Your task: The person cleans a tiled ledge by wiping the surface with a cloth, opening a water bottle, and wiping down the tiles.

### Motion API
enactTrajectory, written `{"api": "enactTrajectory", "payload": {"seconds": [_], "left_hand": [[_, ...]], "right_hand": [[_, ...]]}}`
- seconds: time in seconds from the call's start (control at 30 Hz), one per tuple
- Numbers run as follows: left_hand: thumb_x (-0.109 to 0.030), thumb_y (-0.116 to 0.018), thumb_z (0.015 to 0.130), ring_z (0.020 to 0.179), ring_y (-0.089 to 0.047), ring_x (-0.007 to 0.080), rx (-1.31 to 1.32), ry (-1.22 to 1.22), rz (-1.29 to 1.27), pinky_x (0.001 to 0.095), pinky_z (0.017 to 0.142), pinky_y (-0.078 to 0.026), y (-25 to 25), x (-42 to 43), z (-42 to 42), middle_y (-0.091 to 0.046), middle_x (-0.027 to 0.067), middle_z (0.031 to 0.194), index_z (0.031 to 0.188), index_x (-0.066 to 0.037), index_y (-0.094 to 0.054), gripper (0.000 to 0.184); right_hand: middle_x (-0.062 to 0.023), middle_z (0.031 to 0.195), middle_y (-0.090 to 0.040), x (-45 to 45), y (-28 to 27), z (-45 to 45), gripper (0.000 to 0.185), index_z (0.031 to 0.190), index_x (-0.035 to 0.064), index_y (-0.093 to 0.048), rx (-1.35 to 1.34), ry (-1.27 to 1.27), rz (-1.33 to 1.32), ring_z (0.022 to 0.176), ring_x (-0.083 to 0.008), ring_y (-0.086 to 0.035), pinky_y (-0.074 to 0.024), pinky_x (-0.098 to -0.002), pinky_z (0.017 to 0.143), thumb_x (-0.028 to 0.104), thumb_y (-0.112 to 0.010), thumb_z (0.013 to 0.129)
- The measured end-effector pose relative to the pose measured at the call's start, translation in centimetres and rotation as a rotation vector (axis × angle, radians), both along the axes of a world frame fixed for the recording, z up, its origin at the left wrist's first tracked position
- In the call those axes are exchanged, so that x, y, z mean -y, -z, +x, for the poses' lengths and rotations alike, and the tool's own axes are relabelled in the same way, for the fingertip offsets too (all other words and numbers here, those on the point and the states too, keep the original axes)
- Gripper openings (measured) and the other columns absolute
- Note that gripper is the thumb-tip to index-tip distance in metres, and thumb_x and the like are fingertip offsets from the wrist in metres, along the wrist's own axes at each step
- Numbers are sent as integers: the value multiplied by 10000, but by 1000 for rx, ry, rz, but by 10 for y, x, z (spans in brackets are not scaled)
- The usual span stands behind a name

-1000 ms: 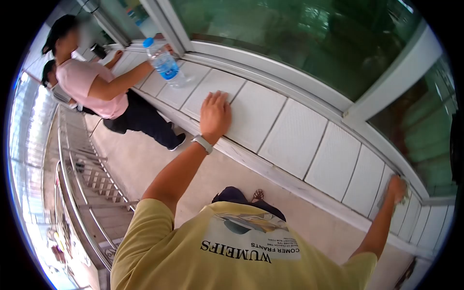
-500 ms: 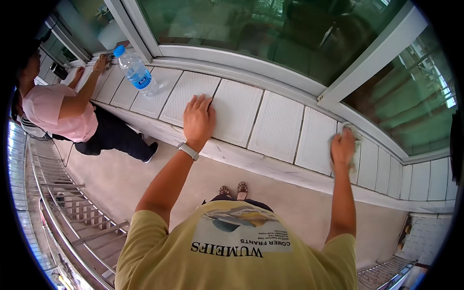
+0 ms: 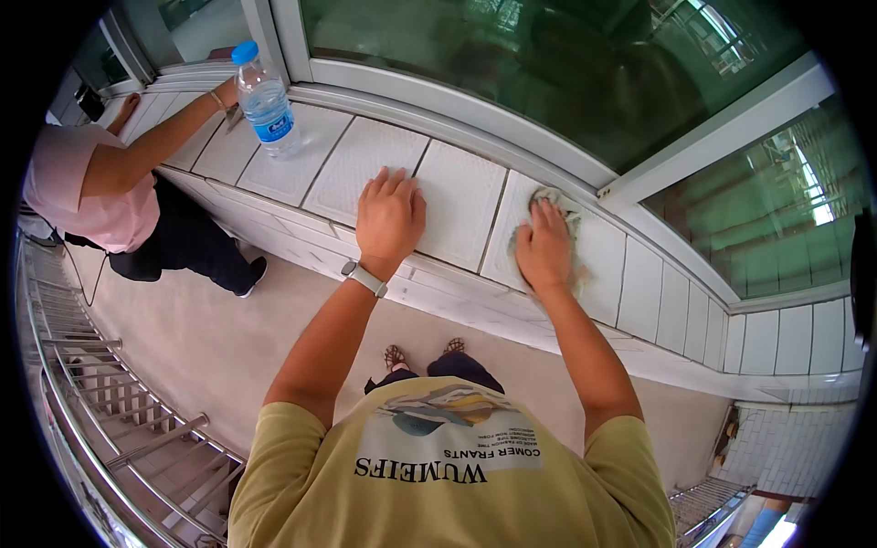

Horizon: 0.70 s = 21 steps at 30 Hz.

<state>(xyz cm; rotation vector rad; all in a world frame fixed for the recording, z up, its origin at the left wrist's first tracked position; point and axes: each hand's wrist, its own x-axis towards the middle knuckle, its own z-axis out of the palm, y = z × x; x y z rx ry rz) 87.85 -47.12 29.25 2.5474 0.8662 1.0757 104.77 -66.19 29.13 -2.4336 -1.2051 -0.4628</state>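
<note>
My left hand (image 3: 391,217) rests flat on the white tiled ledge (image 3: 461,187), fingers stretched out and nothing under the palm that I can see. A light watch band (image 3: 365,279) circles that wrist. Further right on the same ledge, my right hand (image 3: 546,247) presses down on a crumpled greyish-green cloth (image 3: 573,219), whose edges stick out around the fingers. To the left of my left hand stands an upright clear plastic water bottle (image 3: 267,111) with a blue cap and blue label.
Sliding windows with a pale metal frame (image 3: 457,114) run behind the ledge. At the left, a person in a pink shirt (image 3: 87,187) reaches onto the ledge, one hand partly behind the bottle. A metal railing (image 3: 119,438) stands at lower left, beside the beige floor (image 3: 301,301).
My right hand has slid the cloth leftward along the ledge, nearer my left hand, which stays planted on the tiles. The other person's arm has moved closer to the bottle.
</note>
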Motion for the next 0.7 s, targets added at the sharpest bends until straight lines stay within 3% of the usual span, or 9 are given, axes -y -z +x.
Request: {"api": "enactTrajectory", "payload": {"seconds": [0.17,0.2,0.33,0.47,0.53,0.57,0.63,0.7], "left_hand": [[-173,-574,877,1169,-550,365,36,1,0,461,1009,-401,1,0,1,-658,145,1145,1012,-30,-680,223],[-173,-574,877,1169,-550,365,36,-8,0,461,1009,-401,1,1,2,-658,145,1145,1012,-30,-680,223],[-137,-587,864,1147,-563,365,56,-8,-1,446,986,-426,-1,-1,2,-664,144,1125,985,-27,-677,187],[-96,-582,849,1116,-585,333,92,-19,-37,435,970,-435,-1,-1,5,-677,110,1073,922,-32,-674,134],[-88,-582,847,1099,-595,330,99,-44,-67,427,955,-449,-2,-2,6,-680,118,1053,917,-25,-672,131],[-81,-581,845,1082,-605,327,109,-62,-97,419,939,-462,-3,-3,7,-684,125,1032,912,-18,-670,128],[-72,-580,843,1064,-613,331,121,-66,-105,413,924,-474,-8,-3,7,-684,136,1018,911,-9,-668,127],[-62,-579,841,1046,-620,336,125,-68,-115,407,909,-487,-9,-2,5,-685,146,1003,909,0,-666,127]], "right_hand": [[-221,1246,-568,-33,-4,-28,352,1153,-16,-593,-84,-243,146,1214,-401,-492,-361,-450,1071,108,-559,826],[-196,1234,-581,-36,-6,-35,357,1168,31,-593,-154,-305,211,1198,-382,-509,-388,-438,1050,29,-547,815],[-122,1216,-610,-40,-8,-40,384,1153,82,-623,-319,-563,238,1167,-321,-551,-449,-411,998,-64,-531,810],[-111,1210,-616,-51,-15,-18,359,1121,73,-640,-406,-689,303,1179,-309,-550,-451,-406,1004,-70,-542,807],[-96,1225,-609,-72,-34,2,339,1093,65,-649,-79,-741,398,1206,-291,-537,-435,-403,1029,-76,-556,799],[-96,1225,-609,-83,-44,13,339,1093,65,-649,-83,-750,404,1206,-291,-537,-435,-403,1029,-76,-556,799],[-71,1235,-603,-104,-59,34,287,1088,59,-652,226,-816,300,1260,-257,-494,-378,-401,1083,-16,-553,829],[-60,1245,-596,-125,-48,65,268,1091,54,-652,307,-801,190,1284,-241,-467,-345,-402,1104,28,-545,846]]}}
